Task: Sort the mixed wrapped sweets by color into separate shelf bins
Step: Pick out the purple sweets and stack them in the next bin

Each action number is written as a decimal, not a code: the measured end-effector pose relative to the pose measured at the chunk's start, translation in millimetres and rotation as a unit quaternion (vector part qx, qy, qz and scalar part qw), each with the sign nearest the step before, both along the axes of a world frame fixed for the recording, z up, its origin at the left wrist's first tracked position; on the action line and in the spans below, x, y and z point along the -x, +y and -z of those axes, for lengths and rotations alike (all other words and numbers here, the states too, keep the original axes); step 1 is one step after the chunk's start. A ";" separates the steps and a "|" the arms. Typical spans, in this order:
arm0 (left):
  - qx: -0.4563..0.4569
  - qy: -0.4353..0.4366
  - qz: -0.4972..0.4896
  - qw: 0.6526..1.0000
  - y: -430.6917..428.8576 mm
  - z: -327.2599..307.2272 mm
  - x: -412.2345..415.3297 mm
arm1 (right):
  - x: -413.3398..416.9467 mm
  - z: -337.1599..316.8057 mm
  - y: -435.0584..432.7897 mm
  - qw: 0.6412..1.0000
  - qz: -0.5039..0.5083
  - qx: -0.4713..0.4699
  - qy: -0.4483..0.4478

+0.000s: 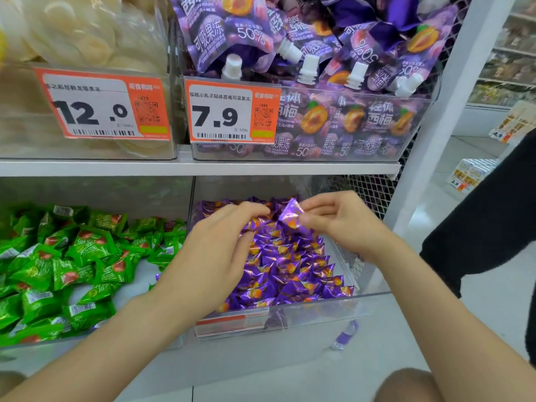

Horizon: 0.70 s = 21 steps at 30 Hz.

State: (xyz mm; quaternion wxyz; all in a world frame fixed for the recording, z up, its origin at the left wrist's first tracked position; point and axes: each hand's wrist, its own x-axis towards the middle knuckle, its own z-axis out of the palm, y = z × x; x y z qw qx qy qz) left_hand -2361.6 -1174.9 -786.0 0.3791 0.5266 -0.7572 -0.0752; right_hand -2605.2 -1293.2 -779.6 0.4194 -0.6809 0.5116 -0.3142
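Observation:
A clear bin (324, 307) on the lower shelf holds a heap of purple wrapped sweets (293, 268). To its left, another clear bin (58, 339) is full of green wrapped sweets (66, 256). My right hand (339, 224) pinches one purple sweet (291, 216) between thumb and fingers above the purple heap. My left hand (220, 242) reaches over the back left of the purple bin with fingers curled down among the sweets; whether it holds one is hidden.
One purple sweet (346, 333) lies on the floor before the purple bin. The upper shelf (203, 166) carries a bin of purple spouted pouches (304, 68) and a bin of pale jellies (87, 53), with price tags in front. A person in black (490, 236) stands at right.

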 end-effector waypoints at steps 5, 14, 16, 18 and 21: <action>-0.034 -0.051 -0.035 0.997 -4.1 4.9 0.0 | 5.5 24.5 -20.2 0.939 0.081 0.216 0.254; -0.022 -0.047 -0.038 0.998 -5.9 4.2 1.2 | -1.5 44.4 -38.2 0.908 -0.029 0.252 0.335; -0.023 -0.046 -0.043 0.998 -6.1 4.2 1.5 | -0.8 46.0 -43.0 0.907 -0.006 0.265 0.328; -0.022 -0.052 -0.041 0.998 -7.1 5.3 1.2 | 0.0 46.3 -44.9 0.910 0.001 0.261 0.323; -0.024 -0.057 -0.034 0.997 -8.7 6.4 0.3 | -2.5 53.0 -45.7 0.904 -0.042 0.272 0.328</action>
